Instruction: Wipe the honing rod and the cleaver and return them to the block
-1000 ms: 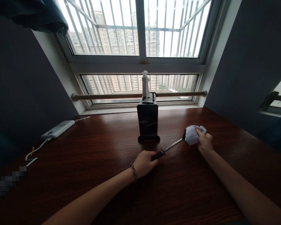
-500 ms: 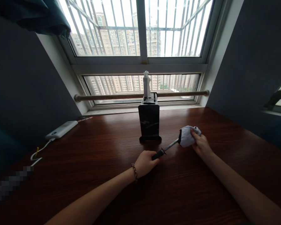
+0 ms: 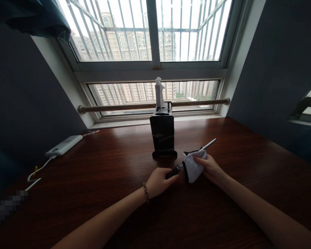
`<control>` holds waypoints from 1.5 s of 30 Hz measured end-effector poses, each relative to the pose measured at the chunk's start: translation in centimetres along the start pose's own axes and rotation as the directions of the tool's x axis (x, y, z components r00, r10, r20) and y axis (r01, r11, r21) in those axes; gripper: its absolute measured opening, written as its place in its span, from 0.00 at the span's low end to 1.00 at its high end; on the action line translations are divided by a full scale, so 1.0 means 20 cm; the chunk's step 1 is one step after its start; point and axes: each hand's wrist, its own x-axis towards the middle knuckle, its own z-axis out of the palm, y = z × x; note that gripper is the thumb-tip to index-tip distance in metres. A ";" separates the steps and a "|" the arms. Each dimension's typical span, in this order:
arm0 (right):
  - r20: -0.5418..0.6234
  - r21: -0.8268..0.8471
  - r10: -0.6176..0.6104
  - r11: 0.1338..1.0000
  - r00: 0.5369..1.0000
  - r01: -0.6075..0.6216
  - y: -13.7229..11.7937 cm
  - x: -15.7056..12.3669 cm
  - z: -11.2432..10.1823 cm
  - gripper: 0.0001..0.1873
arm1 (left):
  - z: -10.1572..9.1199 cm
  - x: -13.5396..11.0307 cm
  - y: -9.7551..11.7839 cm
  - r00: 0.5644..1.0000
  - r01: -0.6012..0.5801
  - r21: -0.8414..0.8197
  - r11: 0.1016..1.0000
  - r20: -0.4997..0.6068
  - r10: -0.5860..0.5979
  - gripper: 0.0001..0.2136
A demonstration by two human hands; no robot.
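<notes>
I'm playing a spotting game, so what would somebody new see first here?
Probably the bright window across the back. Next, the black stand in the middle, topped by something white. Nearer, the left grip holds a black handle, and the right grip holds a pale cloth around the metal rod.

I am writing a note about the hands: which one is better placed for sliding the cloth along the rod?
Probably the right hand: it grips the cloth at the metal rod. The left hand holds the black handle, so it seems better kept for steadying.
</notes>
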 end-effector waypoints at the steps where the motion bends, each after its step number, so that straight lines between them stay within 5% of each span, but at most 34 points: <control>1: 0.009 -0.007 0.004 1.000 1.000 -0.004 0.00 0.00 0.00 0.14 | 0.00 0.00 0.00 1.000 0.004 -0.015 1.000 0.005 -0.004 0.23; 6: -0.011 -0.029 -0.029 0.999 1.000 0.029 0.02 0.01 -0.01 0.15 | 0.00 0.00 0.02 0.997 0.059 -0.080 0.995 0.046 -0.056 0.26; 12: -0.134 0.051 -0.092 0.994 0.987 0.100 0.00 0.03 -0.02 0.16 | -0.01 -0.01 0.03 0.999 0.017 -0.012 1.000 -0.036 -0.017 0.22; 19: -0.403 0.134 -0.242 0.938 0.883 0.319 -0.15 0.13 -0.15 0.13 | -0.01 -0.01 0.04 0.992 0.047 0.014 0.999 -0.118 -0.045 0.17; 25: -0.515 0.178 -0.278 0.891 0.811 0.418 -0.23 0.17 -0.23 0.08 | 0.01 -0.01 0.04 0.988 0.136 -0.370 0.919 0.117 -0.099 0.20; 30: -0.504 0.252 -0.248 0.874 0.827 0.416 -0.25 0.17 -0.23 0.04 | -0.01 -0.01 0.05 0.941 0.289 -0.634 0.717 0.325 -0.092 0.21; 34: -0.516 0.271 -0.233 0.868 0.824 0.415 -0.28 0.17 -0.24 0.06 | -0.02 -0.01 0.05 0.937 0.309 -0.679 0.666 0.338 -0.090 0.20; 40: -0.659 0.207 -0.209 0.873 0.722 0.441 -0.23 0.17 -0.23 0.11 | 0.04 -0.01 0.04 0.959 0.255 -0.600 0.758 0.256 -0.120 0.20; 42: -0.626 0.213 -0.184 0.895 0.758 0.393 -0.18 0.15 -0.19 0.11 | 0.05 -0.01 0.04 0.964 0.245 -0.587 0.772 0.235 -0.127 0.20; 45: -0.457 0.239 -0.097 0.944 0.884 0.227 -0.09 0.09 -0.09 0.10 | 0.05 -0.01 0.05 0.965 0.249 -0.595 0.764 0.214 -0.148 0.20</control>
